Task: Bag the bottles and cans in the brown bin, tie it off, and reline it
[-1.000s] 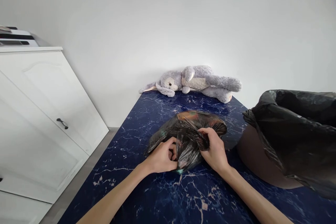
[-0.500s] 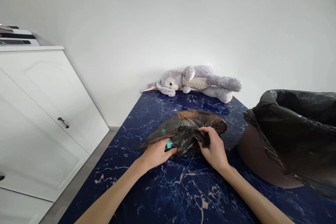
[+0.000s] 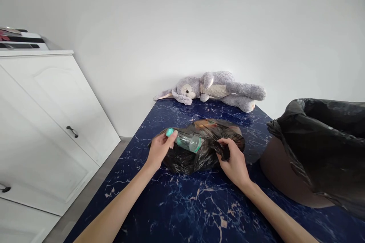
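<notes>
A clear plastic bottle (image 3: 186,141) with a teal cap lies tilted over the mouth of a black garbage bag (image 3: 182,161). My left hand (image 3: 160,151) is closed on the bottle's cap end. Gathered film of the same bag is pinched in my right hand (image 3: 233,162), on the bag's right side. Through the thin plastic, orange and other coloured contents show dimly; I cannot make out what they are. The bag rests on a dark blue marbled table (image 3: 171,205).
A brown bin (image 3: 281,172) lined with a black bag (image 3: 322,148) stands at the right. Along the wall at the table's far edge lies a grey plush bunny (image 3: 219,87). White cabinets (image 3: 51,121) are on the left, with a white-and-black device (image 3: 25,41) on top.
My left hand has lifted and moved slightly left, drawing the bottle up so its clear body shows. My right hand keeps its hold on the bag.
</notes>
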Action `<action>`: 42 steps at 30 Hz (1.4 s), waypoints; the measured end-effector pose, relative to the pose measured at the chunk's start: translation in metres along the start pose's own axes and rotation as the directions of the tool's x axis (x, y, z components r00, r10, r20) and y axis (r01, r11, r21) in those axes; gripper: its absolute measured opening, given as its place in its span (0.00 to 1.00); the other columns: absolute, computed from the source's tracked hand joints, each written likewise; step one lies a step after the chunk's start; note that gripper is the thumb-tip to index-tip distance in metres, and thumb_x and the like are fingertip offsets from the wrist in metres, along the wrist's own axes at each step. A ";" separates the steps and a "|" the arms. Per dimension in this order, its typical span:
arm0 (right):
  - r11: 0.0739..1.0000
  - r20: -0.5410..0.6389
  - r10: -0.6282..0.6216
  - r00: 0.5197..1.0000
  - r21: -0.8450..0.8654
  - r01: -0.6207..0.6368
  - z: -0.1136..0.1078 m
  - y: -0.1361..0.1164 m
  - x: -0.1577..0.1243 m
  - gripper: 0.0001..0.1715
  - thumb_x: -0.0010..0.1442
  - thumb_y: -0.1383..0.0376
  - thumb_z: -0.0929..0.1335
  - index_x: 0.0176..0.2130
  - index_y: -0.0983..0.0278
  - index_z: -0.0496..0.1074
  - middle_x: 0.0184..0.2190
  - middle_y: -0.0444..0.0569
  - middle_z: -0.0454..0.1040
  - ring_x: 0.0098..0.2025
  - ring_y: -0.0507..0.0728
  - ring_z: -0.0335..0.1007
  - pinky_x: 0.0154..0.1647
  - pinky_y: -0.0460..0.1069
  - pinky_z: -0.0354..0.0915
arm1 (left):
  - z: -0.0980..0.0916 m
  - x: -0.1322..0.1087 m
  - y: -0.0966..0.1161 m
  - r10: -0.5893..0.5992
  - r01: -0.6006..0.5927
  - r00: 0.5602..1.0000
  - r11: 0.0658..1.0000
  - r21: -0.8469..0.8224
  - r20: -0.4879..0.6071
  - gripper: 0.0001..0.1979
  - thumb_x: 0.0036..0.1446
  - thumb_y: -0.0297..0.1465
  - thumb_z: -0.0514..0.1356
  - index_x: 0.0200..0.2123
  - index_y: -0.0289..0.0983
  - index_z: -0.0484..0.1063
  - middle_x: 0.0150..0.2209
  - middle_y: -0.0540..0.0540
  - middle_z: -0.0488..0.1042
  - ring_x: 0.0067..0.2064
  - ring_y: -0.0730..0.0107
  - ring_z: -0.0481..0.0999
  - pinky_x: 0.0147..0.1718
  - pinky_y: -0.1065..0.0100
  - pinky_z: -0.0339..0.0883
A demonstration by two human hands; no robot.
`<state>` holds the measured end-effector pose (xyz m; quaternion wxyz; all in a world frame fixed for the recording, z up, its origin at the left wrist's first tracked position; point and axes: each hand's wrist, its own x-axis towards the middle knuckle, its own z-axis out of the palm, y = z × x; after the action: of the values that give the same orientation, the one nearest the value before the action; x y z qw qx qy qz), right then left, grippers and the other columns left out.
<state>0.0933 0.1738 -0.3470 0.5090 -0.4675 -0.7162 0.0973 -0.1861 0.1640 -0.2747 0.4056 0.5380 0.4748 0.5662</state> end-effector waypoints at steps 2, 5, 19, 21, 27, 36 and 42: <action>1.000 0.007 0.012 1.000 0.008 -0.012 0.000 0.000 0.000 0.15 0.65 0.63 0.67 0.52 0.58 0.71 0.45 0.52 0.78 0.47 0.64 0.77 0.47 0.56 0.71 | -0.007 0.006 0.001 -0.006 -0.005 0.997 0.990 -0.139 -0.074 0.20 0.62 0.50 0.70 0.37 0.39 0.79 0.30 0.48 0.74 0.35 0.65 0.74 0.35 0.68 0.68; 0.999 0.017 0.027 0.999 0.020 -0.027 0.001 0.000 -0.001 0.15 0.64 0.63 0.67 0.52 0.58 0.71 0.44 0.51 0.78 0.46 0.64 0.78 0.46 0.56 0.72 | -0.017 0.014 0.002 -0.051 0.001 0.990 0.934 -0.358 -0.131 0.23 0.61 0.53 0.70 0.44 0.39 0.79 0.40 0.44 0.80 0.42 0.61 0.80 0.40 0.66 0.74; 0.994 0.031 0.088 0.996 0.060 -0.090 0.004 0.002 -0.003 0.14 0.64 0.62 0.67 0.50 0.58 0.71 0.43 0.51 0.80 0.45 0.64 0.79 0.45 0.56 0.72 | -0.099 0.036 0.017 -0.124 -0.249 0.888 0.680 -0.689 -0.443 0.17 0.72 0.47 0.60 0.42 0.39 0.71 0.28 0.53 0.73 0.27 0.75 0.77 0.34 0.72 0.75; 0.994 0.044 0.089 0.995 0.066 -0.092 0.004 0.001 -0.004 0.14 0.64 0.62 0.67 0.50 0.58 0.71 0.42 0.51 0.80 0.45 0.64 0.79 0.44 0.55 0.72 | -0.111 0.043 0.012 -0.119 -0.343 0.799 0.715 -0.609 -0.590 0.20 0.71 0.52 0.59 0.39 0.41 0.66 0.27 0.55 0.71 0.26 0.74 0.76 0.33 0.71 0.75; 0.993 0.064 0.095 0.993 0.066 -0.100 0.005 0.000 -0.004 0.14 0.64 0.62 0.67 0.50 0.59 0.71 0.42 0.51 0.80 0.44 0.63 0.80 0.44 0.55 0.72 | -0.123 0.053 0.015 0.154 -0.516 0.502 0.843 -0.152 -0.851 0.18 0.74 0.52 0.54 0.50 0.43 0.63 0.32 0.54 0.74 0.32 0.70 0.79 0.36 0.70 0.73; 0.992 0.087 0.109 0.990 0.053 -0.114 0.004 -0.001 -0.004 0.14 0.65 0.60 0.67 0.51 0.59 0.71 0.43 0.52 0.80 0.45 0.64 0.80 0.43 0.53 0.72 | -0.087 0.038 0.015 0.653 -0.412 0.550 0.755 0.511 -0.521 0.19 0.72 0.44 0.61 0.56 0.38 0.74 0.41 0.45 0.82 0.47 0.63 0.82 0.54 0.62 0.71; 0.992 0.086 0.110 0.990 0.060 -0.115 0.005 -0.001 -0.005 0.15 0.65 0.61 0.67 0.51 0.59 0.71 0.44 0.52 0.80 0.47 0.64 0.79 0.46 0.54 0.72 | -0.083 0.036 -0.005 0.658 -0.303 0.645 0.688 0.660 -0.390 0.24 0.66 0.46 0.67 0.58 0.39 0.73 0.49 0.40 0.82 0.50 0.55 0.82 0.53 0.58 0.74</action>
<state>0.0888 0.1714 -0.3519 0.4875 -0.4860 -0.7055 0.1684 -0.2721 0.1918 -0.2693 -0.1091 0.5307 0.5467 0.6384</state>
